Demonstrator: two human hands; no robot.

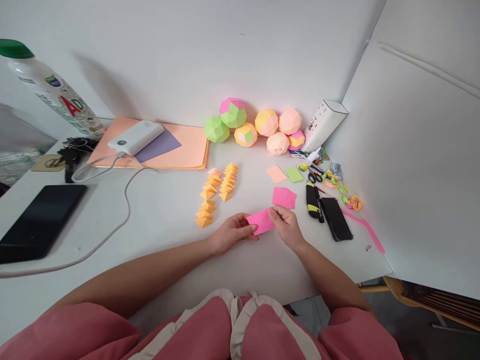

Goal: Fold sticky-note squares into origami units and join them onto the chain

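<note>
A small pink paper piece is held between both hands above the white table. My left hand grips its left end, with the thumb on top. The upper right corner is pinched by my right hand. Just beyond lie loose pink sheets, with a peach stack and a green stack behind them. Folded orange paper pieces stand in rows to the left. Several faceted paper balls are piled against the wall.
On the right lie a black phone, a cutter, scissors and paper scraps. A tablet, a cable, a power bank on peach paper and a bottle are on the left.
</note>
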